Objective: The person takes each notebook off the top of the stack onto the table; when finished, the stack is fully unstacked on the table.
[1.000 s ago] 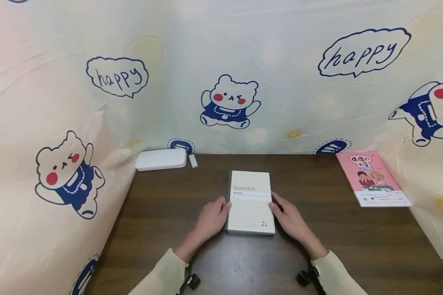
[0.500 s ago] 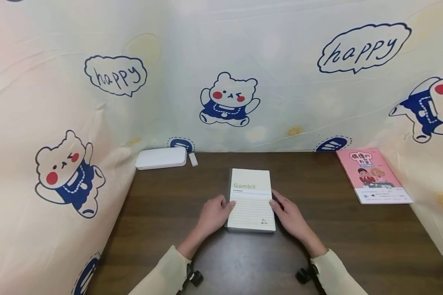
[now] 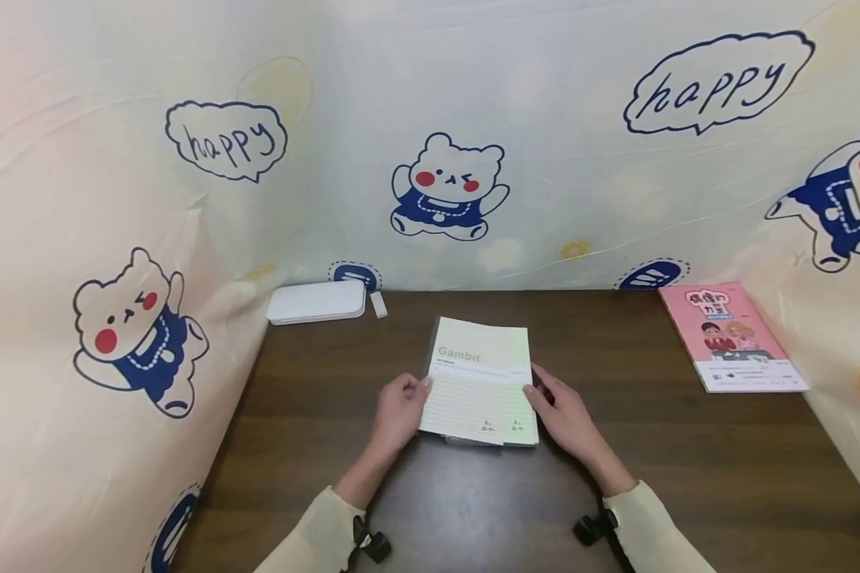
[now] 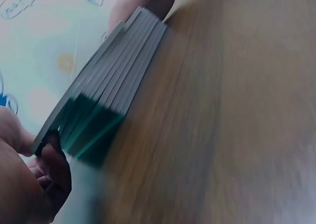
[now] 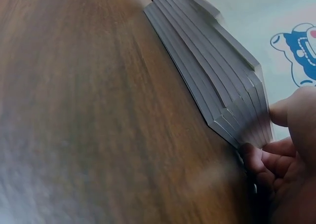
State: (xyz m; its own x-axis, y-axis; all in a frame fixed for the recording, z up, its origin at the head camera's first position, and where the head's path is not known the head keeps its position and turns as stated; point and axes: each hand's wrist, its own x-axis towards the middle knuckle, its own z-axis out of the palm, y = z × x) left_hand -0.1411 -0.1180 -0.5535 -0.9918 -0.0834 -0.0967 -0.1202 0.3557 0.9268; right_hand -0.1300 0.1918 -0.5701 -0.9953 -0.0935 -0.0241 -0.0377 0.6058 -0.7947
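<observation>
A stack of notebooks lies on the dark wooden table [image 3: 315, 374]. Its top notebook [image 3: 466, 402], cream with "Gambit" lettering, is shifted left and slightly turned, so a strip of the notebook below [image 3: 521, 398] shows at the right. My left hand [image 3: 399, 410] pinches the top notebook at its spine edge, thumb above and fingers beneath; in the left wrist view that edge is lifted off the green-spined stack [image 4: 96, 130]. At the opposite side my right hand [image 3: 566, 410] grips the lower stack [image 5: 207, 61], thumb near the top edge and fingers low at the side.
A white flat case [image 3: 317, 303] and a small white block [image 3: 379, 304] are at the back left. A pink booklet [image 3: 732, 338] lies at the back right. A printed cloth [image 3: 545, 119] hangs behind and along the sides.
The top notebook has slid left and turned a little off the stack, carried by my left hand. My right hand stays at the stack's right side.
</observation>
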